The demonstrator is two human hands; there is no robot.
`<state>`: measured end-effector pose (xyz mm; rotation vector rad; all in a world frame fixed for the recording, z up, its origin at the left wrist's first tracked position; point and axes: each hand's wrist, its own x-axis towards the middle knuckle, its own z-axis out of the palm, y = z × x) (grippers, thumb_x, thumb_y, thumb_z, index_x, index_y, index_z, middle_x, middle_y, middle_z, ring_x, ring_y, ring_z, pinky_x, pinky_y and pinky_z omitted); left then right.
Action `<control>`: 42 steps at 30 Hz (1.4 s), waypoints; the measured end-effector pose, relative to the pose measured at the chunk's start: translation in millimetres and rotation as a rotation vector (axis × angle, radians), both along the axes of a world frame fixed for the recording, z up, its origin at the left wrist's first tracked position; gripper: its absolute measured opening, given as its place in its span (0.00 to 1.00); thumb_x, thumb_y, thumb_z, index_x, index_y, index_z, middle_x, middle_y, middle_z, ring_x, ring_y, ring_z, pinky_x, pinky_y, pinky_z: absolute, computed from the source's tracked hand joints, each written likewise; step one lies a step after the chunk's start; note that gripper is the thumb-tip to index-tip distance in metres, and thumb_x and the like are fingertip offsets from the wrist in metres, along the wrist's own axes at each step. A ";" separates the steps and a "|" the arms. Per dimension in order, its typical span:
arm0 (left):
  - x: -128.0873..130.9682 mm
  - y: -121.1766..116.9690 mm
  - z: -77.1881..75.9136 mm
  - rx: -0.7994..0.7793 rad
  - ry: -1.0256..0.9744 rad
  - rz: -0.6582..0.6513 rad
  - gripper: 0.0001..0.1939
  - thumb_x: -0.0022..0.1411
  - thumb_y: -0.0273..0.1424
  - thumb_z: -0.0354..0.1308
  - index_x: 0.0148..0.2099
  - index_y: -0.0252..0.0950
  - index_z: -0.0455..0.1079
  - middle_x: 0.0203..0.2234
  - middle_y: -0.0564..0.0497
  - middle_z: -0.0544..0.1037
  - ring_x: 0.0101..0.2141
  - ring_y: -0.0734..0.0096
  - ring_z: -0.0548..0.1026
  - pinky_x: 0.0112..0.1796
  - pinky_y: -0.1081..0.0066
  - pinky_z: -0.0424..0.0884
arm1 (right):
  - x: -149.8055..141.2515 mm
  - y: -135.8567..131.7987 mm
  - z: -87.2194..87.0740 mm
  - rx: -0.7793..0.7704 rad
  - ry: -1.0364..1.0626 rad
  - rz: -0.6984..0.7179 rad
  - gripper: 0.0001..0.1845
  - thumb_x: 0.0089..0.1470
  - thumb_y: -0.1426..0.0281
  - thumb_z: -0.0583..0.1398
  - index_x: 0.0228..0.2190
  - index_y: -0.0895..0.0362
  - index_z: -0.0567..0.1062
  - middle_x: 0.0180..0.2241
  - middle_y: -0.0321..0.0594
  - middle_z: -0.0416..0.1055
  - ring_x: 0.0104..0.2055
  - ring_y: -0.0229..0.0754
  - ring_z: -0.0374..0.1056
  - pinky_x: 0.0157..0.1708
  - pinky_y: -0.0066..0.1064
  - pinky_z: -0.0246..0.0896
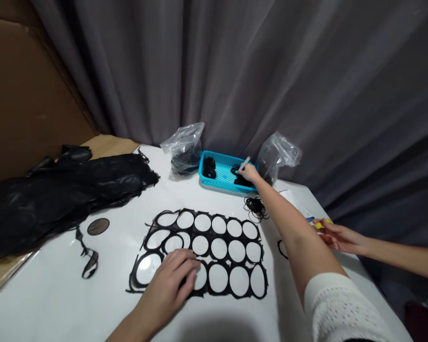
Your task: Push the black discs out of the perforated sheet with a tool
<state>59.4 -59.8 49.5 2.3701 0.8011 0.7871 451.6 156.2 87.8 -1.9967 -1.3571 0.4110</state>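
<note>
A black rubber sheet (209,254) with rows of round holes lies flat on the white table. My left hand (173,278) rests on its lower left part, fingers a little bent and apart, hiding some of the holes. My right arm reaches far forward to a blue plastic basket (219,184). There my right hand (248,173) is closed on a pale pen-like tool (244,163), over the basket's right end. Inside the basket are black rings (209,167) in bunches; those near my right hand are partly hidden.
Clear plastic bags (184,159) (276,156) flank the basket. Loose black rings (256,208) lie before it. At left are a black sheet pile (71,190), a dark disc (98,226) and a scrap strip (89,261). Another person's hand (337,236) holds something yellow at right.
</note>
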 end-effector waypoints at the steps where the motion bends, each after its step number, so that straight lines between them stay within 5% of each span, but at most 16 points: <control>1: 1.2 -0.1 1.4 -0.011 -0.001 -0.002 0.11 0.72 0.26 0.48 0.48 0.40 0.71 0.43 0.47 0.77 0.48 0.63 0.75 0.48 0.64 0.73 | 1.7 -1.4 0.6 -0.013 -0.020 0.000 0.17 0.41 0.78 0.66 0.15 0.53 0.63 0.21 0.37 0.69 0.33 0.44 0.69 0.40 0.34 0.62; 6: 4.4 -1.2 3.1 -0.004 0.002 0.031 0.11 0.72 0.26 0.48 0.46 0.38 0.72 0.40 0.47 0.77 0.45 0.64 0.75 0.47 0.62 0.73 | -3.6 -23.1 11.9 0.059 -0.073 0.007 0.10 0.50 0.76 0.62 0.21 0.54 0.67 0.32 0.43 0.75 0.41 0.47 0.70 0.47 0.37 0.62; 11: -0.2 -9.0 -7.2 0.093 0.155 0.057 0.12 0.72 0.28 0.50 0.53 0.36 0.70 0.50 0.43 0.76 0.53 0.57 0.73 0.52 0.54 0.72 | -67.2 -105.6 13.9 0.394 0.124 0.270 0.08 0.57 0.66 0.61 0.27 0.54 0.73 0.38 0.42 0.77 0.45 0.47 0.72 0.46 0.37 0.67; 15: -2.4 -14.8 -16.8 0.210 0.259 0.035 0.18 0.72 0.30 0.51 0.61 0.32 0.65 0.59 0.38 0.71 0.59 0.51 0.69 0.57 0.51 0.69 | -135.8 -187.4 -6.6 0.085 0.406 0.466 0.09 0.57 0.65 0.62 0.27 0.55 0.73 0.41 0.42 0.77 0.43 0.44 0.73 0.44 0.37 0.67; 18: -1.4 -16.5 -21.8 0.253 0.309 0.047 0.22 0.73 0.32 0.51 0.65 0.29 0.61 0.61 0.36 0.68 0.61 0.49 0.67 0.58 0.51 0.69 | -167.4 -223.7 -26.4 -0.065 0.516 0.480 0.09 0.57 0.64 0.62 0.27 0.54 0.72 0.41 0.42 0.77 0.41 0.44 0.73 0.43 0.37 0.67; 27: -6.5 -17.9 -12.2 0.235 0.297 0.069 0.19 0.72 0.32 0.51 0.61 0.30 0.65 0.60 0.37 0.69 0.61 0.51 0.67 0.58 0.53 0.69 | -177.7 -237.4 -41.7 -0.043 0.554 0.385 0.09 0.58 0.64 0.61 0.29 0.54 0.72 0.41 0.41 0.76 0.40 0.43 0.71 0.40 0.36 0.65; 33: -39.5 -14.1 -8.7 0.265 0.321 0.226 0.17 0.72 0.33 0.51 0.58 0.31 0.68 0.56 0.38 0.73 0.58 0.49 0.71 0.55 0.51 0.71 | -183.2 -238.1 -24.3 0.048 0.423 0.447 0.09 0.61 0.66 0.60 0.28 0.54 0.71 0.42 0.42 0.76 0.45 0.46 0.72 0.44 0.39 0.67; 38: -55.7 -12.9 -17.7 0.290 0.356 0.219 0.20 0.73 0.36 0.51 0.62 0.33 0.65 0.60 0.39 0.71 0.61 0.47 0.67 0.57 0.49 0.68 | -207.2 -278.9 -11.5 0.232 0.179 0.398 0.08 0.62 0.72 0.58 0.29 0.53 0.68 0.50 0.46 0.74 0.53 0.48 0.71 0.49 0.41 0.66; 42: -58.9 -9.3 -23.4 0.310 0.346 0.199 0.22 0.73 0.37 0.50 0.64 0.34 0.64 0.61 0.40 0.70 0.62 0.47 0.66 0.56 0.49 0.68 | -234.9 -309.0 -29.4 0.044 0.221 0.226 0.11 0.63 0.71 0.56 0.28 0.52 0.63 0.56 0.46 0.72 0.59 0.49 0.67 0.53 0.42 0.64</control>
